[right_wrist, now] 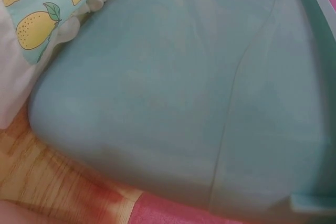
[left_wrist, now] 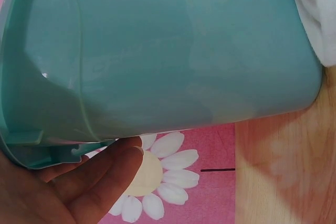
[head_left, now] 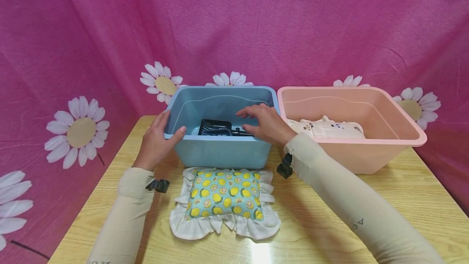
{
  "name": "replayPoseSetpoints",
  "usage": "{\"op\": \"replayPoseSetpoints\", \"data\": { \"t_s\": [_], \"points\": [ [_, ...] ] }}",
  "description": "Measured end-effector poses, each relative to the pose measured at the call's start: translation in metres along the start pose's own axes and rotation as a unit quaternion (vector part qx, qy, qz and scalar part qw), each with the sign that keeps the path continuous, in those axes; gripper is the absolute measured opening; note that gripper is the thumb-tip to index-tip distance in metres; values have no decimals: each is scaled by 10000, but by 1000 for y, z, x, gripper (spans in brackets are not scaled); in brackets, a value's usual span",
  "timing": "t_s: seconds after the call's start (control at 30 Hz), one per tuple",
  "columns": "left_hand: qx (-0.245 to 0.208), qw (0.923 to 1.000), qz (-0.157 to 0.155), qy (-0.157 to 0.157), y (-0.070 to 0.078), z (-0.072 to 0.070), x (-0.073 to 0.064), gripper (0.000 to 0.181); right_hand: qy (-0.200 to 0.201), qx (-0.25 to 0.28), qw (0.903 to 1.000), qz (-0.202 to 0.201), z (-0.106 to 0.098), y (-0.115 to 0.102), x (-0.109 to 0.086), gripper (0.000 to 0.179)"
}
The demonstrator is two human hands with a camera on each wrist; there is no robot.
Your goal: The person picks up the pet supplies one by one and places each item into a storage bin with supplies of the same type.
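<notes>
My left hand point(head_left: 156, 139) holds the left front corner of a blue plastic bin point(head_left: 223, 150); its fingers point(left_wrist: 113, 174) lie under the rim outside in the left wrist view. Over the bin's right front part hangs my right hand point(head_left: 266, 123), fingers apart and loosely bent, with nothing seen between them. On the bin floor lies a black slotted scoop point(head_left: 216, 125), its handle pointing right, near that hand. The front wall partly hides it. Before the bin, a ruffled lemon-print cushion point(head_left: 223, 194) lies flat on the table.
A pink bin point(head_left: 366, 150) stands against the blue bin's right side. It holds a cream printed cloth item point(head_left: 326, 128). The wooden table point(head_left: 406, 199) meets a pink daisy-patterned curtain point(head_left: 234, 23) behind and at both sides.
</notes>
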State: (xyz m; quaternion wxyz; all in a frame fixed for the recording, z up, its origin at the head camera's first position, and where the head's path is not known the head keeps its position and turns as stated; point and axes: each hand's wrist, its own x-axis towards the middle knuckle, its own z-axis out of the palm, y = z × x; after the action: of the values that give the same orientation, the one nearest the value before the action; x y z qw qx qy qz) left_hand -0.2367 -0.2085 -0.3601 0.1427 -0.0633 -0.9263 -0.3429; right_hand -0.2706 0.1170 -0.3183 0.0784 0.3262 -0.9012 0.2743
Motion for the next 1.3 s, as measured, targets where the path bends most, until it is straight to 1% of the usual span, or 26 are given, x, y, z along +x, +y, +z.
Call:
{"op": "replayPoseSetpoints", "data": {
  "t_s": [0.4,0.73,1.07,1.3],
  "points": [
    [-38,10000,-11,-15,1,0,1,86,-32,-50,10000,43,-1,0,0,36],
    [-27,10000,-33,-13,2,0,0,85,34,-64,10000,-38,-1,-1,-1,35],
    [-32,10000,-62,-19,2,-1,0,85,-63,-147,9998,110,-1,-3,0,34],
    [-35,10000,-7,-5,1,0,0,85,-16,-255,9996,102,0,-2,0,34]
  ]
}}
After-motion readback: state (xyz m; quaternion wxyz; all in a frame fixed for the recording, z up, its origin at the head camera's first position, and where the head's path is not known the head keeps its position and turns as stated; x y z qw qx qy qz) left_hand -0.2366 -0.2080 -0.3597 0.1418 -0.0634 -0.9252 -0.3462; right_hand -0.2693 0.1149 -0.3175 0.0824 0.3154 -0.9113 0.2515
